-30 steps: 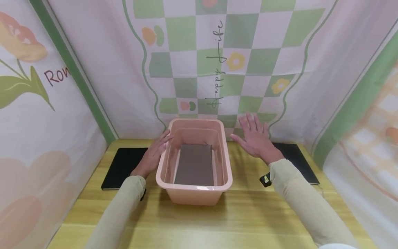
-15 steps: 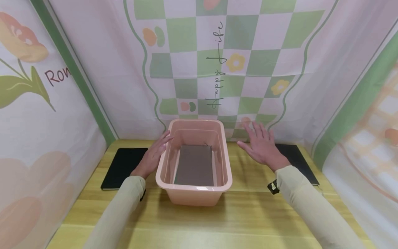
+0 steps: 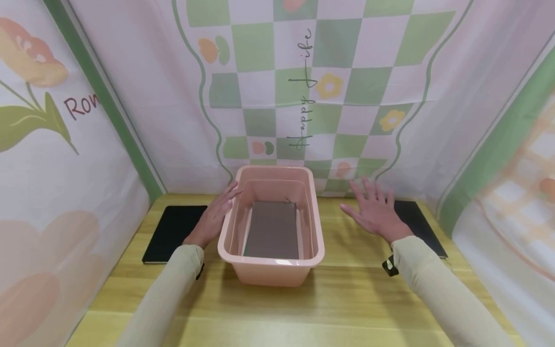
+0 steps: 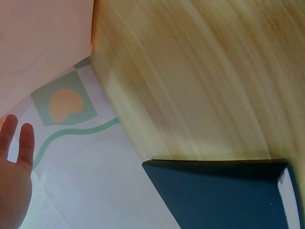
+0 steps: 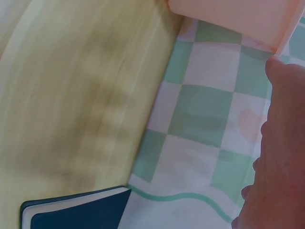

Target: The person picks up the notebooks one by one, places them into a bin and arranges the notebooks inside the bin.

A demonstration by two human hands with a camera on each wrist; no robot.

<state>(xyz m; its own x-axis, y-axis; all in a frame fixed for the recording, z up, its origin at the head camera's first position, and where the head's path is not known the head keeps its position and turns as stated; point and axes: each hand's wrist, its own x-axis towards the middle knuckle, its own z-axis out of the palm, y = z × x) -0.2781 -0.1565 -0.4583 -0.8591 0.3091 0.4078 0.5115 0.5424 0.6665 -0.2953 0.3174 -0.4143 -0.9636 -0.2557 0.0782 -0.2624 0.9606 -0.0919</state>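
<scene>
A pink plastic bin [image 3: 270, 273] stands on the wooden table in the head view. Flat on its floor lies a grey-brown rectangular notebook [image 3: 273, 230]. My left hand [image 3: 212, 218] is at the bin's left rim, its fingers extended along the outside. Two of its fingers [image 4: 25, 145] show at the left edge of the left wrist view. To the right of the bin, apart from it, my right hand [image 3: 375, 212] is held over the table with fingers spread and nothing in it. The right wrist view shows its thumb [image 5: 279, 69] and palm edge.
A black notebook [image 3: 166, 236] lies left of the bin, partly behind my left hand. Another black notebook [image 3: 418, 229] is at the right, partly covered by my right hand. A printed cloth [image 3: 303, 96] hangs along the table's back edge [image 3: 191, 194], with more cloth on both sides.
My right hand has moved to the right and nearer to me, away from the bin. The left hand, the bin and the notebooks stay where they were.
</scene>
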